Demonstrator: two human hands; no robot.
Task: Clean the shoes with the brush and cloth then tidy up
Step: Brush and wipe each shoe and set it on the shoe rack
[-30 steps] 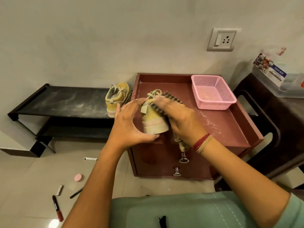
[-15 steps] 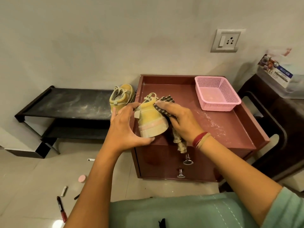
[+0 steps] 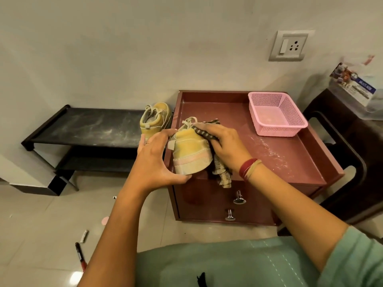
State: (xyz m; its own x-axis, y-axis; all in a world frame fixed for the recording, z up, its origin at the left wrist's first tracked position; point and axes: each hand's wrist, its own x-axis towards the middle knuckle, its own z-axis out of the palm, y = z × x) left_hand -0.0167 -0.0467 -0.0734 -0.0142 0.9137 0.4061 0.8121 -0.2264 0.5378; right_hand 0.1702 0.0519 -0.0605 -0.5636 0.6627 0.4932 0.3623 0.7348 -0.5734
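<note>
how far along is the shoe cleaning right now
Nothing looks finished yet. In hand: the left hand grips the yellow shoe while the right hand presses the checked cloth to its side. Left: the second yellow shoe on the black rack, white dust on the maroon cabinet top, tidying.
</note>
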